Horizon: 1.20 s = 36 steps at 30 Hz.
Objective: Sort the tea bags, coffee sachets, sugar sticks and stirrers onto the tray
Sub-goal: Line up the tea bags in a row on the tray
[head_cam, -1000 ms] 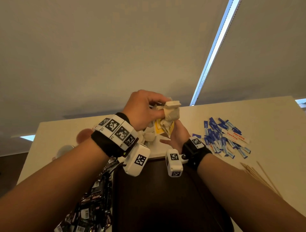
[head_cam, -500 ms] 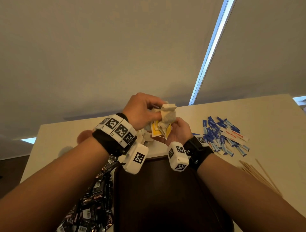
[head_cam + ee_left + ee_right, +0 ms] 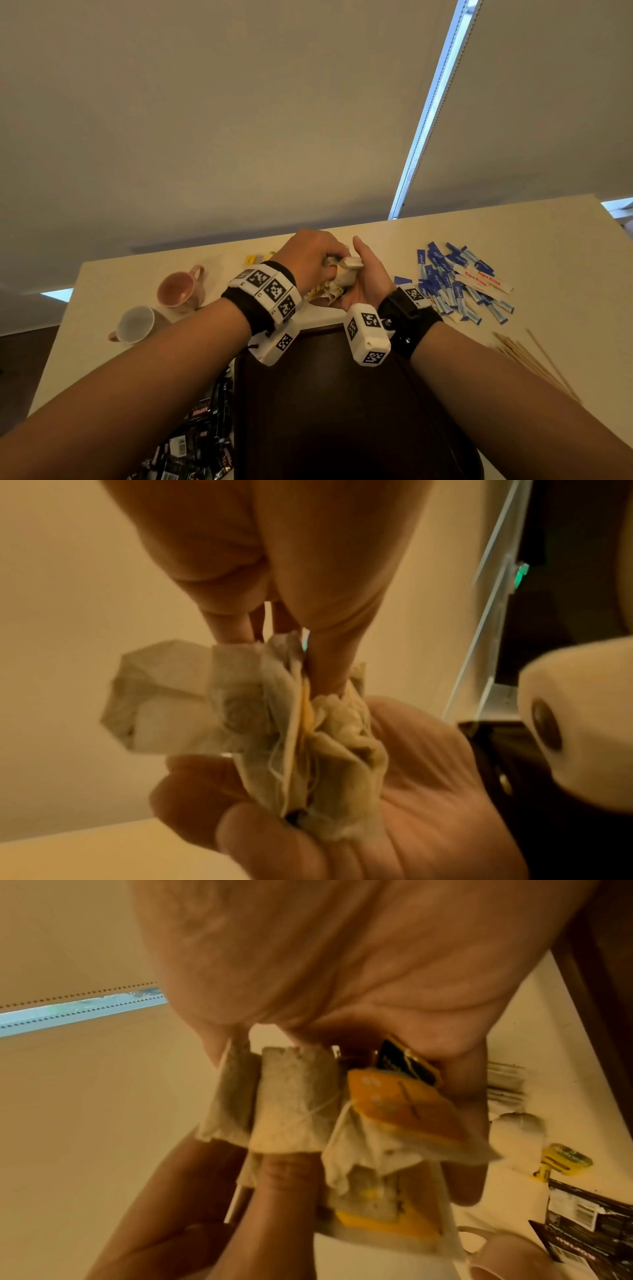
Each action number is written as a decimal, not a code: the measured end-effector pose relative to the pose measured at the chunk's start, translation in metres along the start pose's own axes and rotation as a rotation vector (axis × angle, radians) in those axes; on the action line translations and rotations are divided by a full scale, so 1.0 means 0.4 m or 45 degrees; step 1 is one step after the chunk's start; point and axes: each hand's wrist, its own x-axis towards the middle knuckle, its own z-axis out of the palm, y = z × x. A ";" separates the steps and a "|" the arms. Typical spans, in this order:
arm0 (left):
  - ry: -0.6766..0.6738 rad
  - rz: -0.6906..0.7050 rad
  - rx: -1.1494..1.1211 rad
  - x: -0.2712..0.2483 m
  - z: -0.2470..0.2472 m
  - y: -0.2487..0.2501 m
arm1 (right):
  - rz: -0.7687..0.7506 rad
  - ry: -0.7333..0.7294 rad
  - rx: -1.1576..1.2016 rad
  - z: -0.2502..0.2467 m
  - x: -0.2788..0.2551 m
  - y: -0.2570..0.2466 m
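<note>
Cream table [image 3: 342, 233] lies under our hands: left hand [image 3: 310, 255] and right hand [image 3: 368, 277] both clench the tea bags [image 3: 342, 279] above the tray [image 3: 342, 411]. We should carry the bunch together, minding strings.

Both forearms reached forward and met over the middle, wrists close together. The left hand [image 3: 310, 258] sat knuckles up, fingers [image 3: 322, 653] curled down and pinching into the bundle of tea bags [image 3: 342, 277]. The right hand [image 3: 368, 279] lay beneath, palm up, thumb raised, fingers [image 3: 260, 837] cupped round the same bundle.
</note>
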 end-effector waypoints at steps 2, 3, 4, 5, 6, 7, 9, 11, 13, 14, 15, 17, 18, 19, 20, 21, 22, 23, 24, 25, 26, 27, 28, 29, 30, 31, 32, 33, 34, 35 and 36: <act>-0.013 0.031 0.058 0.000 0.014 0.004 | 0.013 0.033 0.011 0.007 -0.006 0.000; -0.011 0.032 0.071 -0.001 0.022 0.005 | -0.001 0.063 0.023 0.009 -0.009 -0.002; -0.010 0.029 0.074 -0.003 0.029 0.005 | -0.025 0.092 0.032 0.013 -0.014 -0.006; -0.004 0.030 0.064 -0.005 0.036 0.003 | -0.054 0.129 0.034 0.014 -0.018 -0.008; 0.003 0.035 0.044 -0.008 0.041 0.001 | -0.084 0.151 0.032 0.016 -0.022 -0.012; 0.007 0.041 0.020 -0.010 0.044 -0.002 | -0.108 0.157 0.027 0.012 -0.020 -0.013; -0.004 0.042 -0.010 -0.016 0.047 -0.008 | -0.132 0.127 0.028 0.000 -0.014 -0.013; -0.023 0.028 -0.008 -0.023 0.045 -0.010 | -0.138 0.128 0.001 -0.001 -0.016 -0.015; -0.012 0.016 -0.006 -0.027 0.041 -0.009 | -0.128 0.146 -0.031 0.006 -0.021 -0.018; 0.002 0.001 -0.024 -0.028 0.038 -0.010 | -0.128 0.156 -0.036 0.007 -0.020 -0.018; 0.014 -0.024 -0.049 -0.028 0.034 -0.011 | -0.124 0.166 -0.036 0.007 -0.020 -0.018; 0.045 -0.056 -0.086 -0.028 0.031 -0.019 | -0.121 0.166 -0.042 0.009 -0.022 -0.020; 0.064 -0.053 -0.097 -0.028 0.031 -0.023 | -0.119 0.148 -0.052 0.012 -0.025 -0.022; 0.079 -0.045 -0.107 -0.028 0.033 -0.029 | -0.126 0.139 -0.060 0.016 -0.028 -0.024; 0.087 -0.043 -0.115 -0.029 0.035 -0.033 | -0.140 0.143 -0.065 0.020 -0.030 -0.026; 0.087 -0.047 -0.122 -0.030 0.039 -0.036 | -0.149 0.149 -0.074 0.020 -0.030 -0.027; 0.083 -0.054 -0.135 -0.031 0.043 -0.039 | -0.159 0.167 -0.088 0.023 -0.032 -0.027; 0.079 -0.059 -0.161 -0.033 0.047 -0.043 | -0.163 0.177 -0.106 0.030 -0.035 -0.027; 0.072 -0.060 -0.196 -0.034 0.051 -0.048 | -0.166 0.189 -0.115 0.036 -0.037 -0.027; 0.059 -0.058 -0.232 -0.037 0.055 -0.052 | -0.157 0.199 -0.117 0.040 -0.038 -0.025; 0.043 -0.057 -0.264 -0.040 0.059 -0.055 | -0.140 0.212 -0.113 0.040 -0.037 -0.024; 0.026 -0.061 -0.288 -0.043 0.063 -0.057 | -0.120 0.224 -0.115 0.039 -0.034 -0.022; 0.012 -0.066 -0.307 -0.047 0.066 -0.057 | -0.100 0.234 -0.126 0.036 -0.032 -0.021; 0.001 -0.070 -0.320 -0.052 0.068 -0.056 | -0.087 0.243 -0.145 0.034 -0.033 -0.021; -0.003 -0.068 -0.335 -0.057 0.070 -0.053 | -0.077 0.243 -0.163 0.033 -0.036 -0.022; -0.005 -0.063 -0.357 -0.061 0.072 -0.050 | -0.073 0.234 -0.178 0.032 -0.039 -0.022; -0.008 -0.056 -0.383 -0.065 0.074 -0.049 | -0.079 0.228 -0.195 0.031 -0.040 -0.023; -0.016 -0.051 -0.403 -0.068 0.076 -0.048 | -0.089 0.236 -0.207 0.029 -0.040 -0.023; -0.028 -0.053 -0.412 -0.069 0.078 -0.050 | -0.099 0.252 -0.217 0.028 -0.039 -0.023; -0.039 -0.058 -0.414 -0.070 0.080 -0.052 | -0.107 0.253 -0.214 0.031 -0.040 -0.022; -0.045 -0.065 -0.415 -0.070 0.083 -0.056 | -0.103 0.231 -0.209 0.034 -0.041 -0.022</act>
